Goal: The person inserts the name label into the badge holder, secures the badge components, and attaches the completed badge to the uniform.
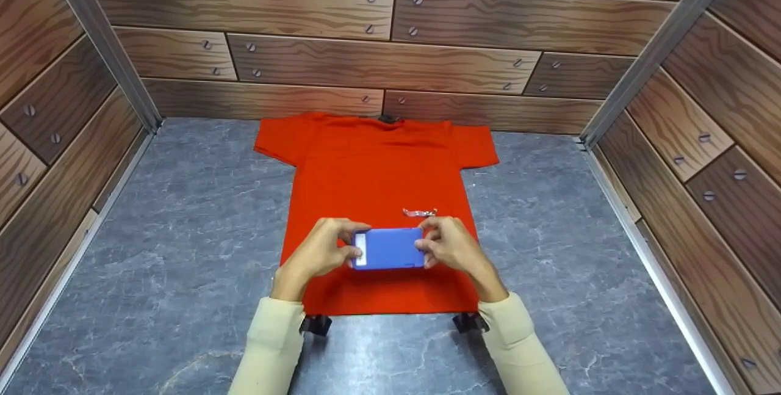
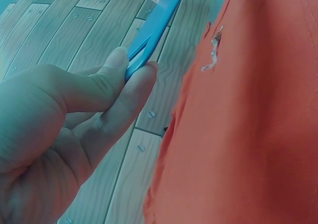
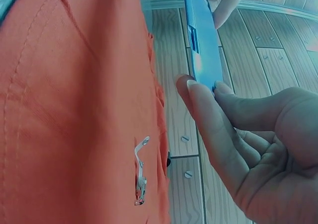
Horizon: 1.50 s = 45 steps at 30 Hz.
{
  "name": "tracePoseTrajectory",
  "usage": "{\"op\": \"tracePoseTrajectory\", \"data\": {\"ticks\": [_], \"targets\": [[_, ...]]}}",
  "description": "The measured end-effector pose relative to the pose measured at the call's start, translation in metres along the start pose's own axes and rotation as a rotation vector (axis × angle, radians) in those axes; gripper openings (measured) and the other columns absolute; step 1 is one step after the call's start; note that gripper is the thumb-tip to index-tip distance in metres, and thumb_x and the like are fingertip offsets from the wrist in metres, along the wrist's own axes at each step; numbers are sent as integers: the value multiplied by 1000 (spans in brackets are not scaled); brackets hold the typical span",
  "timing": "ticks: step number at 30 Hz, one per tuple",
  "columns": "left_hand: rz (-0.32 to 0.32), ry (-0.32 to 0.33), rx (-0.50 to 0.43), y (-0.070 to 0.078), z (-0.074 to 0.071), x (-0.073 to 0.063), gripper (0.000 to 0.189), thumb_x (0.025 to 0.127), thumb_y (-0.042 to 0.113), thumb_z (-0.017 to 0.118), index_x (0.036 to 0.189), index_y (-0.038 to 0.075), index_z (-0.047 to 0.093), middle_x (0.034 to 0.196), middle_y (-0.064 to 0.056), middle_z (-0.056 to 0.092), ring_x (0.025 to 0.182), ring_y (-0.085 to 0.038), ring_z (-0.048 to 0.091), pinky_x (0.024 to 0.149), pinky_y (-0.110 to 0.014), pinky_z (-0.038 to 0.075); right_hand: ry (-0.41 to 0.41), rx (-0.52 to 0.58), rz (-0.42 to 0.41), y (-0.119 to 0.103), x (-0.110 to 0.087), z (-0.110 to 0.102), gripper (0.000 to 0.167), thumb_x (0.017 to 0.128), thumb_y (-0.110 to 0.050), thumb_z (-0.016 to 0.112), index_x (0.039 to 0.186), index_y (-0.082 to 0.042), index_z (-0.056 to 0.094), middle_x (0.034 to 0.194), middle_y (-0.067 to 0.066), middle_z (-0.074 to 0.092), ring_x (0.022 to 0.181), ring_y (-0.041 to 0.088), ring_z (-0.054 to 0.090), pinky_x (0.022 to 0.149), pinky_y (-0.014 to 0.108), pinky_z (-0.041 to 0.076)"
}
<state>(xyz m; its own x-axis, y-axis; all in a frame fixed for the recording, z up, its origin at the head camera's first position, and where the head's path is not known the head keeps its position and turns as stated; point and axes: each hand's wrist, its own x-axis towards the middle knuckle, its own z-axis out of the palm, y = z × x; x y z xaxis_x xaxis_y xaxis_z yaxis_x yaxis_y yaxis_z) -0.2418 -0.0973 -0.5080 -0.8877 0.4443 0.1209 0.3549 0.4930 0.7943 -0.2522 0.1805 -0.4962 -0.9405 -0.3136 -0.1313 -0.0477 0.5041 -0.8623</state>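
A flat blue card holder [image 1: 390, 248] with a white strip at its left end is held level over the lower part of a red T-shirt [image 1: 378, 175]. My left hand [image 1: 320, 251] pinches its left end between thumb and fingers. At the opposite end, my right hand [image 1: 451, 245] grips it the same way. The left wrist view shows the holder [image 2: 154, 30] edge-on, with a slit along its near end. On the shirt, just beyond the holder, lies a small metal badge clip with a strap [image 1: 420, 212]; neither hand touches it.
The shirt lies spread flat, sleeves out and collar toward the back wall, on a grey marbled surface [image 1: 201, 230]. Wood-patterned panels [image 1: 317, 10] enclose the back and both sides, with grey metal posts [image 1: 100, 41] at the corners.
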Motion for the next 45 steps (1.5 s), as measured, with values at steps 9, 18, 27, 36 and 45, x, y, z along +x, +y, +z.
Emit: {"op": "tracePoseTrajectory", "data": {"ticks": [9, 18, 27, 36, 45], "targets": [[-4, -8, 17, -1, 3, 1, 45, 88, 0, 78, 132, 8, 71, 113, -10, 76, 87, -18, 68, 75, -26, 62, -20, -9, -6, -1, 1, 4, 25, 92, 3, 73, 115, 10, 66, 77, 16, 74, 49, 13, 66, 60, 49, 62], [-1, -7, 35, 0, 4, 2, 45, 87, 3, 80, 131, 8, 72, 112, -10, 77, 85, -16, 68, 75, -25, 61, -25, -15, -33, -1, 2, 6, 24, 92, 3, 73, 113, 12, 66, 78, 20, 74, 50, 13, 67, 60, 50, 62], [11, -11, 28, 0, 4, 4, 44, 87, 4, 81, 130, 8, 73, 114, -10, 77, 85, -17, 68, 75, -27, 60, -27, -22, -14, -3, 0, 7, 30, 91, 1, 75, 118, 11, 66, 81, 19, 75, 51, 15, 67, 62, 52, 62], [26, -24, 16, 0, 7, 5, 44, 86, 5, 82, 129, 8, 73, 113, -11, 77, 84, -18, 67, 73, -25, 60, 13, -68, -17, -4, -1, 8, 30, 89, 1, 77, 117, 10, 68, 83, 20, 76, 50, 15, 66, 59, 49, 62], [17, -28, 13, 1, 5, 3, 45, 86, 4, 82, 130, 9, 73, 108, -11, 76, 82, -17, 66, 66, -22, 59, 30, -31, 3, -4, 0, 8, 22, 88, 0, 79, 105, 6, 67, 76, 16, 73, 49, 15, 65, 55, 42, 62]]}}
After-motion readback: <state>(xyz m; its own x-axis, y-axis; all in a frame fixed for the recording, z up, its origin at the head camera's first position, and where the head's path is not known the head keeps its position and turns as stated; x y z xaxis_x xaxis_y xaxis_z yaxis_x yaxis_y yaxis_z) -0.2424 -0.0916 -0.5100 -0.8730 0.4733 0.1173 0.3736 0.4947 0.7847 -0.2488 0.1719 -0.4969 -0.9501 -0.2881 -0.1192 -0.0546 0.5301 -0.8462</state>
